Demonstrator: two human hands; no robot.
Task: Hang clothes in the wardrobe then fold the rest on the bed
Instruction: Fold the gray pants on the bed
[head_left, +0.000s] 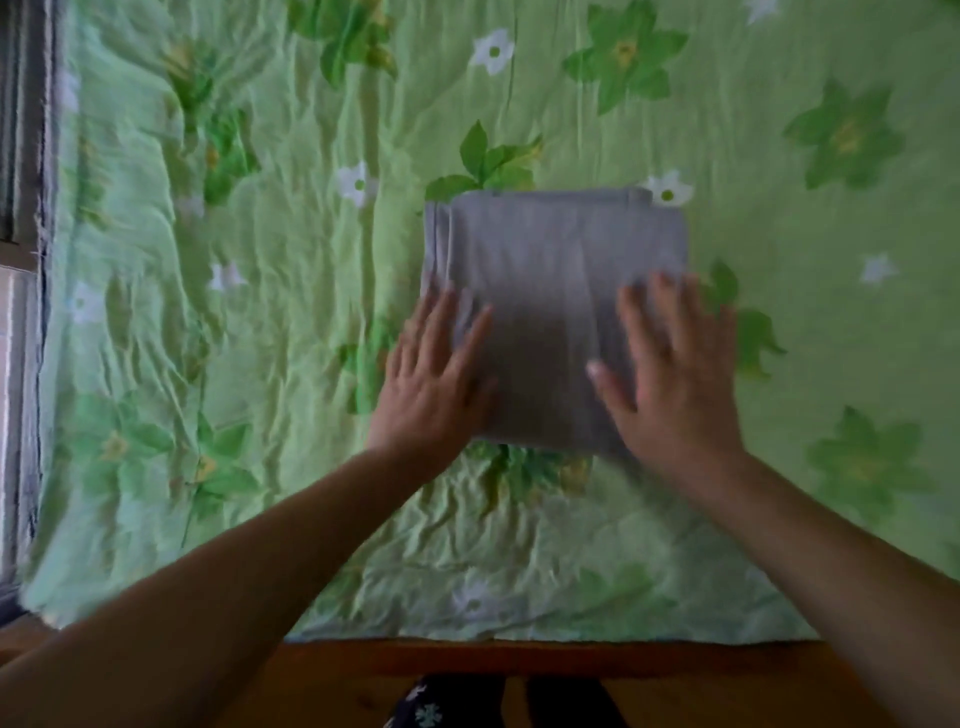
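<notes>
Flat and wide, left grip (436, 379) palm-down on the near left part of the folded grey garment (561, 249), fingers (475, 338) straight and slightly spread, outer side of the palm past the cloth's left edge and over the bed cover (260, 312). Likewise wide and flat, right grip (675, 379) palm-down on the near right part of the same garment, thumb (608, 384) stretched inward across the cloth, fingertips close to its right edge, near right corner hidden beneath the palm. Pressing only, with no cloth pinched or curled round in either grip. Bare forearms (234, 571) entering from the two bottom corners, closer together at the wrists.

Head view, looking down: garment folded into a neat rectangle of several layers, stacked edges visible along its left side and at the far right corner, lying flat about the middle of the bed, a strip of bare grey cloth between the two grips. Light green and crumpled, the bed cover, printed with darker green leaves and small white flowers. Along the near edge of the cover, brown wooden bed frame (519, 660). Below the frame at the bottom edge, dark cloth with a pale print (431, 712), partly cut off. At the far left, pale framed surface (21, 260), blurred, nature unclear. Slight blur over the right grip too.
</notes>
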